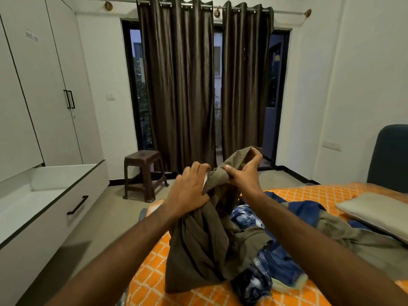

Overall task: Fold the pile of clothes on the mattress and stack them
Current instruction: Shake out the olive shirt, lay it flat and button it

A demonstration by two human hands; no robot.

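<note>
Progress: barely begun, judging from the heap. Olive-brown shirt lifted at centre frame, its upper edge bunched between both hands, its lower part draped down onto the orange patterned bedsheet of the mattress. Left hand, left of centre, fingers curled into the cloth, gripping a gathered fold. Right hand, just right of it, thumb and fingers pinching the shirt's raised top edge, perhaps collar or hem; cannot tell which. Looks like hunting for an edge or seam to shake the shirt out, so not even a first fold made on it.

Pile of clothes at lower right of centre, still jumbled: blue denim, a blue-and-white printed piece, another olive garment trailing toward the right edge. No folded piece and no stack visible anywhere on the sheet. Left to do, by that reckoning: nearly everything, this shirt included.

Grey pillow at right, resting partly over the far garment. Brown plastic stool on the floor ahead of the bed, dark curtains behind it, white wardrobe at upper left.

Writing: small label high on the wardrobe door at upper left, too blurred to read. No brand or tag legible on any garment.
</note>
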